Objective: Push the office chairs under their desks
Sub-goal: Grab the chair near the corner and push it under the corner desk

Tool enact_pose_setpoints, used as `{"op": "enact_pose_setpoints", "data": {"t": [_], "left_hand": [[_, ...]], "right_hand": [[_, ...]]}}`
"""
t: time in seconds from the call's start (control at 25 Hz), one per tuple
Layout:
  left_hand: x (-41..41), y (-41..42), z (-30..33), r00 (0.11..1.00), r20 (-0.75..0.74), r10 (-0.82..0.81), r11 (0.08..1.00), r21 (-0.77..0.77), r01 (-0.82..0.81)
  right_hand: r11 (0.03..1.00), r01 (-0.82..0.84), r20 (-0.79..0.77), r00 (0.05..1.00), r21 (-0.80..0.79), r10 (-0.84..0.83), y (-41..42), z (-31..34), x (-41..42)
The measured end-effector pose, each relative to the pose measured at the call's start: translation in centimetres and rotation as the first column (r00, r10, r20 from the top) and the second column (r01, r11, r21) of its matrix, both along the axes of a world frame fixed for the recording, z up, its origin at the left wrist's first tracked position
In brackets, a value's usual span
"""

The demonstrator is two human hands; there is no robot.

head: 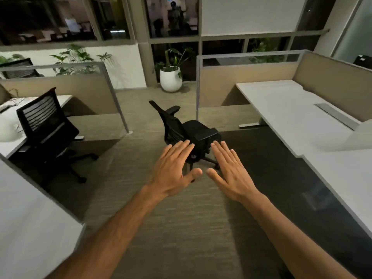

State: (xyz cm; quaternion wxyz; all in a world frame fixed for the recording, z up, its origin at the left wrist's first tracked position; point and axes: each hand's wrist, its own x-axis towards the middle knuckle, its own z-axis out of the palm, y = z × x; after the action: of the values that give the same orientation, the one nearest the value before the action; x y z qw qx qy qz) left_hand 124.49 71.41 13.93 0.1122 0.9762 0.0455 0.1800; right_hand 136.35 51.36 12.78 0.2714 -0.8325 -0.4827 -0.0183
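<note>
A black office chair (182, 127) stands loose in the aisle ahead, its seat turned to the right toward the white desk (285, 109). My left hand (173, 170) and my right hand (231, 170) are stretched out side by side in front of it, palms down, fingers straight, holding nothing. Both hands overlap the chair in the view but are nearer to me; I cannot tell if they touch it. A second black mesh-backed chair (46, 125) stands at the left, its seat partly under the left desk (12, 141).
Beige cubicle partitions with metal frames (112, 85) stand on both sides of the aisle. A white planter (170, 80) with a plant stands by the dark windows at the back. Another white desk corner (30, 228) is close at my lower left. Carpet covers the aisle.
</note>
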Motion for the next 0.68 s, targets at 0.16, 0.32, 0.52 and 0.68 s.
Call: {"op": "enact_pose_setpoints", "data": {"t": [0.16, 0.32, 0.52, 0.68], "left_hand": [[-0.8, 8.6, -0.7, 0.997, -0.03, 0.072, 0.997, -0.019, -0.073], [-0.1, 16.2, -2.2, 0.99, -0.057, 0.129, 0.99, -0.041, -0.132], [5.1, 25.4, -3.2, 0.981, -0.086, 0.172, 0.982, -0.058, -0.177], [11.1, 33.7, -3.4, 0.969, -0.101, 0.224, 0.972, -0.051, -0.23]], "right_hand": [[0.998, -0.063, -0.028, 0.998, -0.023, 0.062, 10.2, -0.5, 0.4], [0.991, -0.126, -0.043, 0.991, -0.054, 0.124, 19.3, -1.5, 1.9], [0.985, -0.163, -0.058, 0.986, -0.06, 0.159, 29.2, -3.6, 7.3], [0.983, -0.172, -0.074, 0.983, -0.065, 0.167, 37.5, -3.9, 13.7]]}}
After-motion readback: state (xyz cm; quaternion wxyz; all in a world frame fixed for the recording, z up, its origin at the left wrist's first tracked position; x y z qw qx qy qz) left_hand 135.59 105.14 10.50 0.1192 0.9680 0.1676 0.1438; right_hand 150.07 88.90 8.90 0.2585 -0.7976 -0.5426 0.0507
